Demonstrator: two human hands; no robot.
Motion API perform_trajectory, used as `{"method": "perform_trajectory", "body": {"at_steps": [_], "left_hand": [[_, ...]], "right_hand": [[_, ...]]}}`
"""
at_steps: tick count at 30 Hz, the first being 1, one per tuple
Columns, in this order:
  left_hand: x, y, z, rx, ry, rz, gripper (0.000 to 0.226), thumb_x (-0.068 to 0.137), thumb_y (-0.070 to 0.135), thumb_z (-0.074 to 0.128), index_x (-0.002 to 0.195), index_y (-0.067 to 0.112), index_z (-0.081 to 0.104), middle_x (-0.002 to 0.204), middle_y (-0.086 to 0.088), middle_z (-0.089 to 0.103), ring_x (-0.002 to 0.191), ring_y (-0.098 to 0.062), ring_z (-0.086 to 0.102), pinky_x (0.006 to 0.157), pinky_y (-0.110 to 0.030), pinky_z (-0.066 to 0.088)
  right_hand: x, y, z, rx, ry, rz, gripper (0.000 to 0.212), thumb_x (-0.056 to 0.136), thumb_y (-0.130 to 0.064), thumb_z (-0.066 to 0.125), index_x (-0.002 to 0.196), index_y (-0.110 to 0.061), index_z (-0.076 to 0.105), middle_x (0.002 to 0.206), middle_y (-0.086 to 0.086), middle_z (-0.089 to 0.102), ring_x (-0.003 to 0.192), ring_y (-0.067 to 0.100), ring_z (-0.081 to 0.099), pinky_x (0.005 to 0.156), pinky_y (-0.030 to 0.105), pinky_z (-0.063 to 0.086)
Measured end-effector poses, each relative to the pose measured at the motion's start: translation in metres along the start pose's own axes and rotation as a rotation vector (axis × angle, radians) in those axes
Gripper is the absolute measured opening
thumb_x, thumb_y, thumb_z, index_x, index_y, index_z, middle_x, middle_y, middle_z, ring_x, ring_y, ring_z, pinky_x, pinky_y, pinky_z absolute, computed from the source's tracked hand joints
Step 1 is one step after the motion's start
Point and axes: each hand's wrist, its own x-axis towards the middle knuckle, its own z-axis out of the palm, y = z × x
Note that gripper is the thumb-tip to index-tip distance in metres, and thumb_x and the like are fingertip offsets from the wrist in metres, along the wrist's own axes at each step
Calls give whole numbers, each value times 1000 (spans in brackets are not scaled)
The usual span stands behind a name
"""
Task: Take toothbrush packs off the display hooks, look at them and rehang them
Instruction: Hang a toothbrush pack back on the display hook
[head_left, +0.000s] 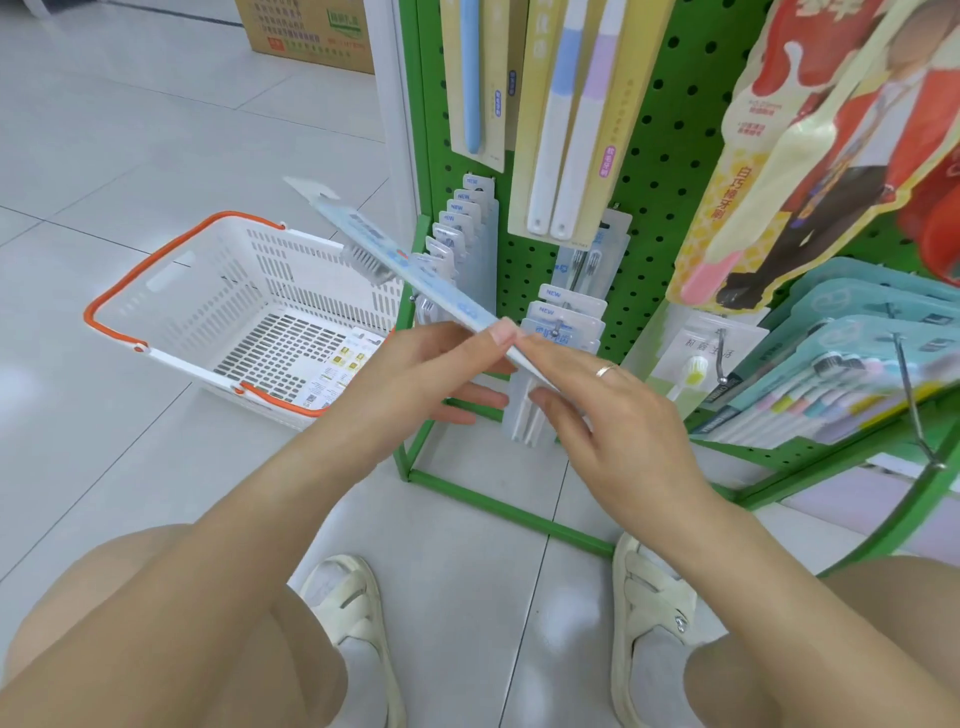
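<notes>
One white basket (218, 291) holds flat printed packs (337, 366).

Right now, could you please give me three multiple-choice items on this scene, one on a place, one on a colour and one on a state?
1. Where is the basket?
A. on the floor left of the rack
B. hung on the rack
C. on the person's knees

2. What colour is the rack?
A. red
B. green
C. white

3. How is the toothbrush pack held?
A. left hand only
B. it hangs on a hook
C. both hands

Answers: 1 A, it stands on the tiles beside the rack. 2 B, the pegboard is green. 3 C, the left hand and right hand pinch its near end.
</notes>
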Motion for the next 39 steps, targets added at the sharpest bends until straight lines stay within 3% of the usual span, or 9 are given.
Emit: {"method": "perform_trajectory", "body": {"at_steps": [3,6,8,11,15,24,28,35,39], "left_hand": [[0,-1,9,-154,67,0,14,94,32,57,97,24,69,89,5,76,85,-14,74,77,-29,60],[4,-3,7,-234,144,-10,15,96,11,53,96,17,67,85,1,76,76,-15,73,76,-33,60],[8,-4,4,-266,198,-11,14,95,6,54,96,14,65,81,0,75,72,-15,73,70,-31,61],[10,-6,-2,-334,196,23,12,87,12,64,99,15,65,88,0,77,81,-18,74,67,-29,60],[12,-11,-8,-328,116,29,36,73,24,63,108,16,66,102,1,76,95,-17,72,74,-26,57],[11,-13,5,-229,-18,45,31,81,0,67,111,10,66,104,0,75,95,-15,72,72,-21,55],[10,-14,9,-207,-16,39,32,81,0,68,111,13,66,105,0,75,95,-14,72,72,-21,55],[22,-10,-15,-397,263,28,21,89,12,64,110,13,66,99,3,76,91,-12,72,70,-24,58],[31,-8,-43,-558,336,-31,29,93,17,60,121,8,63,114,-7,71,105,-22,69,86,-38,58]], "right_hand": [[0,1,3,-44,3,-6,46,92,-41,43,137,-34,49,136,-7,57,119,15,57,90,29,49],[5,-6,-4,404,-75,230,55,84,-58,50,134,-38,51,136,-21,52,125,-5,45,105,20,35],[9,-7,-8,695,-37,348,46,86,-47,59,129,-31,57,130,-20,58,121,-5,50,106,27,39],[13,-3,-13,822,-80,455,31,87,-15,68,117,-22,64,114,-8,69,104,9,65,93,33,53],[13,2,-18,1029,-345,623,24,82,-9,67,106,-11,68,92,-1,74,81,11,69,69,23,55],[10,1,-16,941,-381,654,23,84,-9,69,107,-11,67,90,1,76,81,12,71,73,27,59],[10,1,-15,937,-388,630,19,85,-9,68,104,-12,68,83,-4,75,76,7,71,63,18,54],[7,2,-11,889,-533,623,23,85,-11,69,108,-8,67,90,-5,75,77,4,68,65,17,52],[5,3,-5,861,-598,630,23,86,-14,69,109,-11,67,99,-1,75,83,8,69,72,21,55]]}}
